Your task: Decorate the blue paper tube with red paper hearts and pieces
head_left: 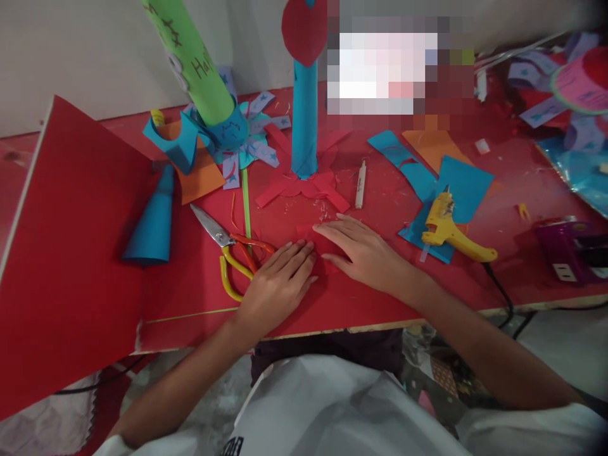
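My left hand (280,278) lies palm down on the red tabletop, fingers stretched out beside a pair of scissors (227,239) with red and yellow handles. My right hand (363,253) rests opposite it, fingers extended and nearly flat. Between the fingertips is a piece of red paper (311,233), hard to tell from the red surface. Just beyond the hands stands a blue paper tube (304,120) on a red petal-like base (275,191), topped by a red paper shape (304,31). A pale marker-like stick (361,183) lies near the right fingertips.
At right, a yellow glue gun (446,229) lies on blue paper (468,180), beside a purple box with a socket (565,253). A blue paper cone (154,221), a green tube (199,69) and a red upright panel (71,240) are at left.
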Demonstrator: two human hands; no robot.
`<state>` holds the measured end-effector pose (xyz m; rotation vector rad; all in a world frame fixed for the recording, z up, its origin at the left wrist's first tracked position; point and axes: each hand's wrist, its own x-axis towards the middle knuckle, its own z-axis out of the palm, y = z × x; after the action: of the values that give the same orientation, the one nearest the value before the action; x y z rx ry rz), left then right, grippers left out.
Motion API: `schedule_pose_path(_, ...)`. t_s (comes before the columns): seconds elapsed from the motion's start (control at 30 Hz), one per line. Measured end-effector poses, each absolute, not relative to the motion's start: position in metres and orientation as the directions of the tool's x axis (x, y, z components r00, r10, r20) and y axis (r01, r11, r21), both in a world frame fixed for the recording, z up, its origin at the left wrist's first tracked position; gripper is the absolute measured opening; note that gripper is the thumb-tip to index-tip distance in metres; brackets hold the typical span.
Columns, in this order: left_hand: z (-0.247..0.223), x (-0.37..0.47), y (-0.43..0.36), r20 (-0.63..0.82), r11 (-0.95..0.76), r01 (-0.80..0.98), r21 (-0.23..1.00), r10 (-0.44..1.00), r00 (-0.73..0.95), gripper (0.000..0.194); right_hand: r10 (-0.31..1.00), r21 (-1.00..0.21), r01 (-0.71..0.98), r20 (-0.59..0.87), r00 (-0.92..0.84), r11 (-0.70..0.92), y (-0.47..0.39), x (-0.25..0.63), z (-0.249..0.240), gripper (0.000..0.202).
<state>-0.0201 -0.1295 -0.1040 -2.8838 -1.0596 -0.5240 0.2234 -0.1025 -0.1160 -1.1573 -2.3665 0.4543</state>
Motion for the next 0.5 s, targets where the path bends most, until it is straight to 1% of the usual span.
schedule_pose_path(0.23, -0.1032, -0.0215, -0.1292, 0.325, -0.782, 0.620, 0.069, 0.605, 0.727, 0.029, 0.805, -0.489, 0.646, 0.256, -0.535, 0.586, -0.1027, 0.2229, -0.1161, 0.049)
schedule_pose_path(0.4, -0.1030, -0.0213, -0.1304, 0.289, -0.772, 0.628, 0.099, 0.626, 0.724, 0.029, 0.797, -0.475, 0.645, 0.266, -0.542, 0.598, -0.1028, 0.2224, -0.1158, 0.049)
schedule_pose_path(0.5, -0.1023, -0.0199, -0.1311, 0.277, -0.770, 0.632, 0.085, 0.628, 0.728, 0.027, 0.791, -0.471, 0.641, 0.273, -0.548, 0.606, -0.1029, 0.2223, -0.1158, 0.047)
